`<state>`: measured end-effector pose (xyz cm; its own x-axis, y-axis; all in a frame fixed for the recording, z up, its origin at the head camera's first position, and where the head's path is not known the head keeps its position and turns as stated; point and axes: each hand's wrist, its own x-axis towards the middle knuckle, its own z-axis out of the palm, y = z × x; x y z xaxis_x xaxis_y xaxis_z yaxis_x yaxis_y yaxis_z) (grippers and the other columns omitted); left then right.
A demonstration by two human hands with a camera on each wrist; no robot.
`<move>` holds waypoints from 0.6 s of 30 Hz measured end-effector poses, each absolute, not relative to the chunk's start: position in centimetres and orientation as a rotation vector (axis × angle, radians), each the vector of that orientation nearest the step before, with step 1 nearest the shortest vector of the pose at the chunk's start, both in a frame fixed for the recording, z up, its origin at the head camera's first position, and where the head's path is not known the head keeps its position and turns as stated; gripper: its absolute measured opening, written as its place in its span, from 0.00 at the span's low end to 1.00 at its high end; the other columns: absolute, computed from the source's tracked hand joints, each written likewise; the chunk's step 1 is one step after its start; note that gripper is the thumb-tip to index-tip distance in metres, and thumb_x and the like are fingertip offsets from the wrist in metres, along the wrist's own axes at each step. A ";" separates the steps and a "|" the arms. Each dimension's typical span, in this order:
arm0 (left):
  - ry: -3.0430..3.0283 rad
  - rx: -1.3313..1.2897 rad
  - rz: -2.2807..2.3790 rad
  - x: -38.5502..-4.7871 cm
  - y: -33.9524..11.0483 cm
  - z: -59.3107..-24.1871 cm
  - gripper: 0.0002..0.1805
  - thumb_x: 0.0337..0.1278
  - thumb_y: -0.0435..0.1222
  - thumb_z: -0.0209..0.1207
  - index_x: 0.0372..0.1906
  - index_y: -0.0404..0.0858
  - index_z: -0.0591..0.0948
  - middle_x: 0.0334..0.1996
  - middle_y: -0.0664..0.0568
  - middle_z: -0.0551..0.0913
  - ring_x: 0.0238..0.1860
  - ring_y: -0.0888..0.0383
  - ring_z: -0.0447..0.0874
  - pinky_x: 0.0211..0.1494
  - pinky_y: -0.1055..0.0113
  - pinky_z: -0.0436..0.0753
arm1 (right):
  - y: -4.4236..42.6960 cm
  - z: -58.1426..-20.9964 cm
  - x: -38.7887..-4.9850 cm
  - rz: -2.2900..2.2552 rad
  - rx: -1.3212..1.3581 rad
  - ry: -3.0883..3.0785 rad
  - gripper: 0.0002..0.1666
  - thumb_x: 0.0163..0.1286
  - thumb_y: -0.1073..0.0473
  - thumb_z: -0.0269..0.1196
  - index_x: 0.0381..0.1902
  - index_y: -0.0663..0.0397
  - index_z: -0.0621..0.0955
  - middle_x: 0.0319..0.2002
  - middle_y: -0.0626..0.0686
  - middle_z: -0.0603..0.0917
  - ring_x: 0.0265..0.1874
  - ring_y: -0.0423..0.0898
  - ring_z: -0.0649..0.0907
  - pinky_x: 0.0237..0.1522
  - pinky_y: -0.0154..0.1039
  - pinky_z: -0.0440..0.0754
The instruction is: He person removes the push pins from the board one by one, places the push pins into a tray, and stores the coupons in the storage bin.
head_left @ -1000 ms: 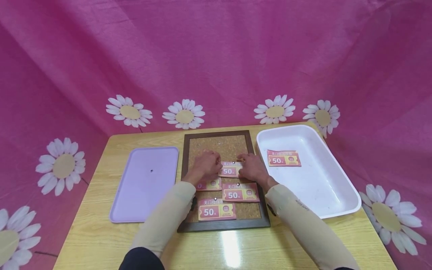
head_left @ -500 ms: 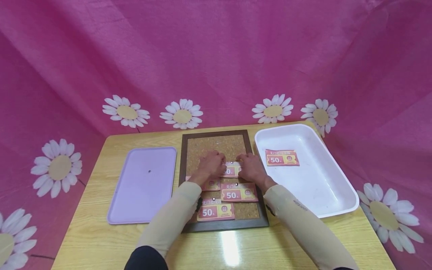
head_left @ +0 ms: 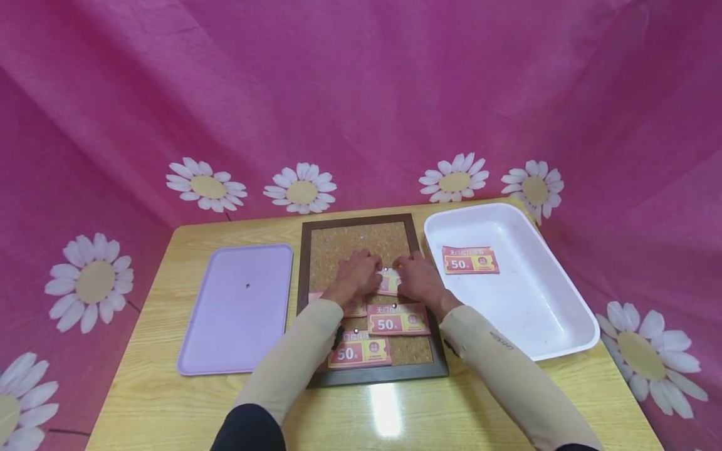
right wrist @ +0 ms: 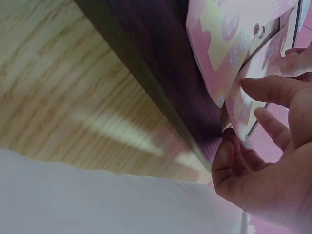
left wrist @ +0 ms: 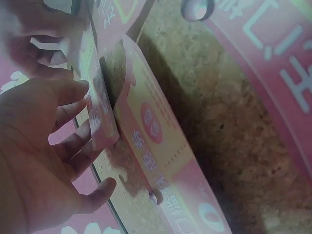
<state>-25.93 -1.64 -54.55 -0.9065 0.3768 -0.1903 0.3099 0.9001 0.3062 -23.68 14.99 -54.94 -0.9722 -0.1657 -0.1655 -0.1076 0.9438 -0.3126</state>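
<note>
My left hand (head_left: 360, 275) pinches the left end of a pink-and-yellow paper coupon (head_left: 388, 283) between thumb and fingers. At its right end my right hand (head_left: 418, 277) pinches the same coupon, thumb in front and fingers behind. A small round-headed pin (head_left: 386, 269) shows at its top edge. It lies over a framed cork board (head_left: 361, 238); in the left wrist view the held coupon (left wrist: 100, 109) stands tilted off the cork. Nearer me on the board are a right-hand coupon (head_left: 397, 320), a lower coupon (head_left: 359, 353) and one partly hidden coupon (head_left: 355, 308) under my left forearm.
Left of the board lies a flat lilac tray (head_left: 237, 313) with a tiny dark spot on it. A deep white tray (head_left: 524, 313) stands to the right, holding another coupon (head_left: 470, 259). The wooden table (head_left: 146, 388) meets a pink flowered cloth (head_left: 361, 94) behind.
My left hand has slid right along the coupon, covering more of it and narrowing the distance to my right hand. The right hand stays about where it was. The head view has shifted slightly.
</note>
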 end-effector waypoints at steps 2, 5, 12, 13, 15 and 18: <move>2.823 0.526 0.388 -26.0 -1.5 -54.5 0.13 0.56 0.45 0.56 0.46 0.50 0.79 0.49 0.54 0.74 0.55 0.52 0.69 0.59 0.49 0.67 | 14.9 -54.8 -23.7 -0.435 -0.219 2.897 0.30 0.54 0.56 0.68 0.57 0.48 0.78 0.47 0.57 0.78 0.41 0.52 0.77 0.45 0.47 0.76; 2.831 0.531 0.366 -26.1 -1.2 -54.5 0.12 0.57 0.45 0.55 0.46 0.50 0.80 0.52 0.53 0.74 0.57 0.52 0.68 0.59 0.49 0.67 | 14.7 -54.4 -23.7 -0.405 -0.249 2.885 0.29 0.54 0.57 0.68 0.56 0.50 0.79 0.47 0.57 0.80 0.43 0.53 0.77 0.48 0.48 0.76; 2.841 0.489 0.345 -26.4 -0.6 -54.8 0.10 0.60 0.44 0.55 0.45 0.50 0.79 0.52 0.53 0.73 0.56 0.52 0.67 0.58 0.49 0.66 | 14.5 -53.8 -23.6 -0.371 -0.295 2.875 0.26 0.54 0.60 0.65 0.54 0.52 0.80 0.46 0.58 0.80 0.43 0.52 0.77 0.45 0.47 0.78; 2.842 0.484 0.340 -26.4 -0.5 -54.8 0.10 0.60 0.44 0.55 0.44 0.50 0.79 0.51 0.53 0.73 0.56 0.52 0.68 0.58 0.48 0.66 | 14.5 -53.8 -23.6 -0.372 -0.297 2.873 0.25 0.55 0.60 0.65 0.53 0.52 0.80 0.46 0.57 0.80 0.42 0.51 0.77 0.45 0.47 0.78; 2.843 0.473 0.339 -26.4 -0.4 -54.9 0.09 0.60 0.44 0.55 0.44 0.50 0.79 0.51 0.53 0.73 0.56 0.52 0.68 0.59 0.48 0.65 | 14.5 -53.8 -23.7 -0.374 -0.294 2.868 0.24 0.55 0.61 0.65 0.52 0.52 0.81 0.45 0.57 0.79 0.42 0.51 0.76 0.44 0.46 0.78; 2.839 0.460 0.344 -26.5 -0.3 -54.9 0.08 0.60 0.44 0.55 0.42 0.50 0.78 0.49 0.53 0.73 0.55 0.52 0.68 0.59 0.47 0.65 | 14.5 -53.9 -23.8 -0.384 -0.273 2.851 0.23 0.54 0.61 0.65 0.51 0.53 0.81 0.44 0.57 0.79 0.42 0.51 0.76 0.44 0.46 0.78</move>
<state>-26.53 -0.35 -54.90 -0.9203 0.3358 -0.2009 0.2780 0.9224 0.2682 -23.80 14.51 -53.85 -0.9510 -0.2163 -0.2208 -0.1502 0.9477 -0.2815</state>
